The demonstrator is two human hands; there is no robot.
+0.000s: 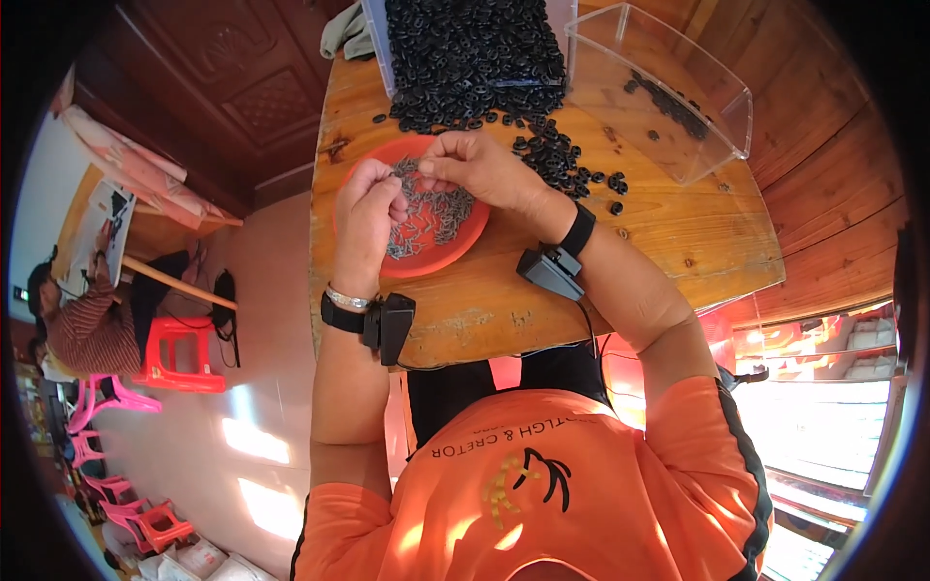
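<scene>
My left hand (371,208) and my right hand (475,167) are close together above an orange-red plastic bowl (426,263). Both have thumb and fingers pinched shut at the far side of the bowl, with a small gap between the fingertips. Whatever they pinch is too small to make out. In the bowl lies a loose heap of small grey metal pins or screws (441,215). Just beyond my hands, small black plastic pieces with holes (550,160) spill across the wooden table (542,281).
A clear bin (380,44) full of the black pieces lies tipped toward me at the far edge. To its right is a clear plastic box (722,111) with some black pieces. Another person (92,320) sits far left near red stools (181,353). Dark devices (390,329) are strapped to my wrists.
</scene>
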